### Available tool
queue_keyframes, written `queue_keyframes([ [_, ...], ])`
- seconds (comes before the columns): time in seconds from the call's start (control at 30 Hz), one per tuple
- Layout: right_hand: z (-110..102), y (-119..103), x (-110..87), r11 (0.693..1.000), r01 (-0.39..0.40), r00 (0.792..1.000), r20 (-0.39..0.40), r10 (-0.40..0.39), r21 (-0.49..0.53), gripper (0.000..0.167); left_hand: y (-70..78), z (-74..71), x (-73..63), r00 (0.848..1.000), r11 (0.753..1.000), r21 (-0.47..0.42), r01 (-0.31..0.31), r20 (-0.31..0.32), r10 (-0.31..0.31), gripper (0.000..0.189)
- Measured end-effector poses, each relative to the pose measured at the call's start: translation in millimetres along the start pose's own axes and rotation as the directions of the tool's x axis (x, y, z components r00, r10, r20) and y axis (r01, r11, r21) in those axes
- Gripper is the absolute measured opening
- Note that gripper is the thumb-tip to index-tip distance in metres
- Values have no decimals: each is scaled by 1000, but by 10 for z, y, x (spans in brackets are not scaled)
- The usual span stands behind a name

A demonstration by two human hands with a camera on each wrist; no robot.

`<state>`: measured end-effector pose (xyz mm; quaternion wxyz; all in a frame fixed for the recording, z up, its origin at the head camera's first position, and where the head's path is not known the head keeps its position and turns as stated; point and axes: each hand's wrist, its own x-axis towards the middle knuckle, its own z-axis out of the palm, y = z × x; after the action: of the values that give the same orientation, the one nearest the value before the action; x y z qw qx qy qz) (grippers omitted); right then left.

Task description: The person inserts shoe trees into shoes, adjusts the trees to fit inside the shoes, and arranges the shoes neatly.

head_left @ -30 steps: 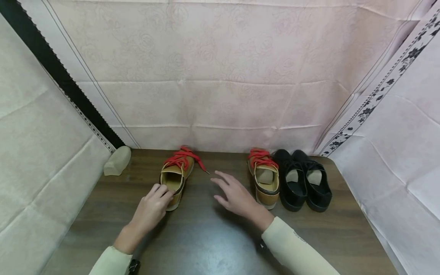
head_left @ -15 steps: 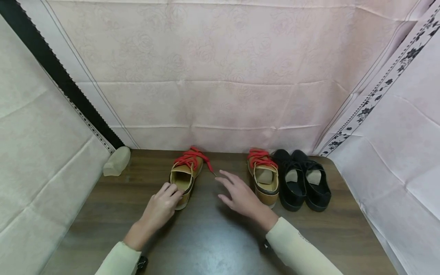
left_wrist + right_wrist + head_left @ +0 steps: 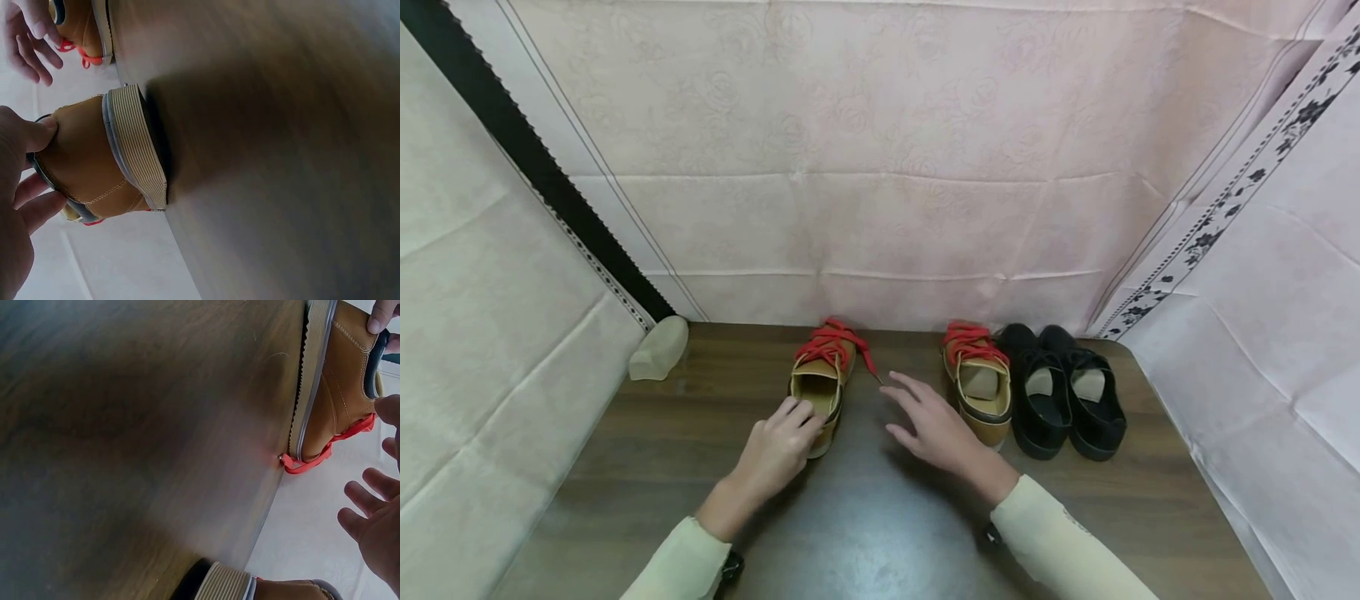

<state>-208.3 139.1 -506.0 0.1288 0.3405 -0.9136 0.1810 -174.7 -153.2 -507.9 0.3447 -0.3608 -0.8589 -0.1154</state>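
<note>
My left hand (image 3: 780, 446) pinches the heel collar of a tan lace-up shoe (image 3: 87, 156), thumb outside and fingers inside the opening. Red laces (image 3: 831, 342) cross its front, and one loose end hangs to the right. In the left wrist view a dark shadow lies beneath its striped heel. My right hand (image 3: 934, 429), fingers spread and holding nothing, hovers between this shoe and a matching tan shoe (image 3: 988, 429) with red laces. That second shoe stands to the right with a pale insert (image 3: 979, 382) in it.
A pair of black shoes (image 3: 1097, 433) with pale inserts stands right beside the second tan shoe. At the back left corner of the brown wooden table (image 3: 647, 467) lies a loose pale insert (image 3: 658, 350). Patterned cloth (image 3: 880, 142) rises behind the table and along both sides.
My left hand has moved the tan shoe to the right, towards the matching one. The right hand has shifted slightly right, staying spread. The other shoes have stayed put.
</note>
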Motion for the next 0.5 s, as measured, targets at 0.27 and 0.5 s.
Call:
queue_keyframes([
  [0.27,-57,30,-38,1000,-1,1000,-17,1,11,58,129,42,86,1000,1000,8,-30,10,30,14],
  [0.5,-132,67,-67,999,-38,999,-4,38,29,58,248,74,158,999,999,26,-44,24,43,17],
])
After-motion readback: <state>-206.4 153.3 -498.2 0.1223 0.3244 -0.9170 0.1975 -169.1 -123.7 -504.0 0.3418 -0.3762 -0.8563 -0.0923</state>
